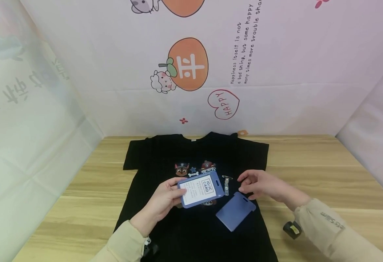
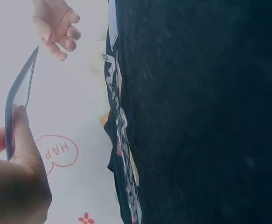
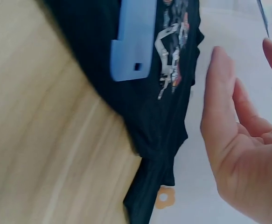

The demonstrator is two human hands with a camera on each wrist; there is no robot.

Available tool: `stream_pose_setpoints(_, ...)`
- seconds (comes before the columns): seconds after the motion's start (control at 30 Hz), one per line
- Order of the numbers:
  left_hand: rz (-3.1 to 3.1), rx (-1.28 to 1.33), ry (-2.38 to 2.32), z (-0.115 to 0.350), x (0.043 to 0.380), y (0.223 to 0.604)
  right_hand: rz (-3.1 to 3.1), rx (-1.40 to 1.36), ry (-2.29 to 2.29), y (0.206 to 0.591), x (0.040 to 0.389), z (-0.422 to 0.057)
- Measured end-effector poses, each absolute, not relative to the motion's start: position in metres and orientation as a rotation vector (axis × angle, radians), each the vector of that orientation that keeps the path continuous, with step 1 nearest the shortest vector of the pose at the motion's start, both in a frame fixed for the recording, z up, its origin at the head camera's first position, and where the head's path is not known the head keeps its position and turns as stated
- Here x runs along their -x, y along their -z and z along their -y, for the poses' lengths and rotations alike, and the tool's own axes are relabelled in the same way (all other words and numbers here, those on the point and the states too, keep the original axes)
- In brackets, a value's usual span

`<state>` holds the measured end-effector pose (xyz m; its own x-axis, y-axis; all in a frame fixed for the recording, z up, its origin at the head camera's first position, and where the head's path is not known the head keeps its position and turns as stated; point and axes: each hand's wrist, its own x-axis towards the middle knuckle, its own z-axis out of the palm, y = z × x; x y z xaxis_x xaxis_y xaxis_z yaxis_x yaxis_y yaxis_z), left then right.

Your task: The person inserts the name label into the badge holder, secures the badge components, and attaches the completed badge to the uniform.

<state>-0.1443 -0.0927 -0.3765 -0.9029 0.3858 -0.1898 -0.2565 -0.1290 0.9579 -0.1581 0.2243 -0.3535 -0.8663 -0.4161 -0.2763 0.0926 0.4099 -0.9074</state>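
My left hand (image 1: 166,198) pinches a blue ID card holder (image 1: 198,190) by its left end, thumb on the white card insert that reads "ID/IC CARD". In the left wrist view this holder (image 2: 19,93) appears edge-on between thumb and fingers, raised off the shirt. My right hand (image 1: 260,185) hovers at the right with fingers loosely bent and nothing between them. Below it a blue plastic cover (image 1: 236,211) with a slot lies tilted on the black T-shirt (image 1: 184,240). Between the hands lies a badge clip (image 1: 226,185) with a safety pin and clear strap.
The shirt is spread on a wooden table (image 1: 309,163), its cartoon print (image 1: 182,169) partly covered by the held card holder. White printed cloth (image 1: 129,109) hangs behind the table and along both sides. A small black wrist device (image 1: 292,230) sits by the right sleeve.
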Motion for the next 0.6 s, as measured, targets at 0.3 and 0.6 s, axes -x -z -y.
stream_pose_setpoints(0.3,-1.745,-0.133,-2.073,0.1,0.144,0.377,-2.234,0.244,1.368,0.361,0.159,-0.229)
stream_pose_setpoints(0.6,-1.752,-0.13,-2.068,0.106,0.143,0.378,-2.302,0.197,1.288,0.365,0.161,-0.232)
